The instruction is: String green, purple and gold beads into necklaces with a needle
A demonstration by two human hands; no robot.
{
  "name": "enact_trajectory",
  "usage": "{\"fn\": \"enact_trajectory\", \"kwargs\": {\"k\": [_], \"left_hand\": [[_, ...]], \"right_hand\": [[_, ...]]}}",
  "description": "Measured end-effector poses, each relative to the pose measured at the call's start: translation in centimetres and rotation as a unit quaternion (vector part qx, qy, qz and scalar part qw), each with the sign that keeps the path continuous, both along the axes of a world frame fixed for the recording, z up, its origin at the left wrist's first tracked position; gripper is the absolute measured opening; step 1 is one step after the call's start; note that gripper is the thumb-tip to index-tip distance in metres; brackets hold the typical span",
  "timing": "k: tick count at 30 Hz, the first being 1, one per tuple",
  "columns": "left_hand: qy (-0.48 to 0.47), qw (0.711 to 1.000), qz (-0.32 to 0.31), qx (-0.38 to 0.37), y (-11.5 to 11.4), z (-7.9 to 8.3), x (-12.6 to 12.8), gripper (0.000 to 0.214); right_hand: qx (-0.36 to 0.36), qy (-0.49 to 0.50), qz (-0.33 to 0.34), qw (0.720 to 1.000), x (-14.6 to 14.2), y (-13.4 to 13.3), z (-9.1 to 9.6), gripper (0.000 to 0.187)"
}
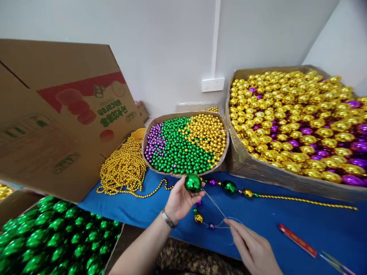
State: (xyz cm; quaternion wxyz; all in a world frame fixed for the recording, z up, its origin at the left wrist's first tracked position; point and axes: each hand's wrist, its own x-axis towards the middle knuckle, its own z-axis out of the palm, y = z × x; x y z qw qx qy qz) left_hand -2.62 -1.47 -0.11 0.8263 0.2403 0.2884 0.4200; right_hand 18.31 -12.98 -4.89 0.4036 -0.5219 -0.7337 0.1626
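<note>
My left hand, with a watch at the wrist, holds a large shiny green bead over the blue cloth. A thin pale string runs from that bead to my right hand, whose thumb and fingers pinch it; whether a needle is there is too small to tell. Below the left hand, a gold bead and a small purple bead hang on the string. Behind lies the strung part, with a second green bead, a gold bead and a twisted gold cord.
A tray of small purple, green and gold beads stands ahead, beside a gold bead-chain heap. Right is a big box of gold and purple beads. Left are a cardboard carton and green beads. A red strip-shaped object lies right.
</note>
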Motion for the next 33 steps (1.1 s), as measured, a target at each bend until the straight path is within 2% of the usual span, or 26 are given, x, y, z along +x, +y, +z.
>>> {"fn": "enact_trajectory", "kwargs": {"k": [3,5,9,13,17,20,22,24,25,27,30,33], "left_hand": [[0.022,0.999,0.014,0.037,-0.1,-0.1,0.3,0.047],[0.075,0.99,0.045,0.106,-0.4,-0.2,0.5,0.05],[0.217,0.933,0.091,0.273,-0.6,-0.8,0.8,0.061],[0.299,0.885,0.087,0.346,-0.3,-1.6,0.7,0.066],[0.396,0.815,0.094,0.413,0.0,-1.6,0.1,0.07],[0.467,0.742,0.11,0.469,-0.2,-1.3,-0.1,0.075],[0.488,0.693,0.124,0.516,-0.4,-1.4,0.1,0.071],[0.481,0.663,0.128,0.558,-0.9,-1.8,0.4,0.063],[0.471,0.662,0.122,0.571,-1.1,-2.0,0.7,0.061],[0.438,0.689,0.092,0.57,-1.6,-2.5,1.1,0.059],[0.365,0.774,0.06,0.514,-2.2,-3.0,1.7,0.052],[0.274,0.862,0.06,0.423,-2.6,-3.0,2.2,0.046]], "right_hand": [[0.003,-0.001,-0.001,1.0,0.2,0.0,-0.3,0.027],[0.006,-0.002,0.0,1.0,0.2,0.0,-0.4,0.026],[0.022,-0.018,0.005,1.0,0.2,-0.1,-0.2,0.026],[0.035,-0.034,0.012,0.999,0.2,-0.1,0.3,0.027],[0.036,-0.05,0.007,0.998,0.5,-0.2,0.3,0.028],[0.047,-0.07,0.001,0.996,0.7,-0.4,0.0,0.029],[0.058,-0.081,-0.006,0.995,0.6,-0.3,-0.1,0.029],[0.068,-0.091,-0.015,0.993,0.4,-0.1,-0.1,0.029],[0.073,-0.097,-0.02,0.992,0.2,0.0,-0.1,0.029],[0.081,-0.107,-0.033,0.99,-0.2,0.3,-0.1,0.03],[0.088,-0.121,-0.046,0.988,-0.5,0.4,-0.5,0.031],[0.095,-0.132,-0.049,0.986,-0.3,0.3,-1.1,0.031]]}}
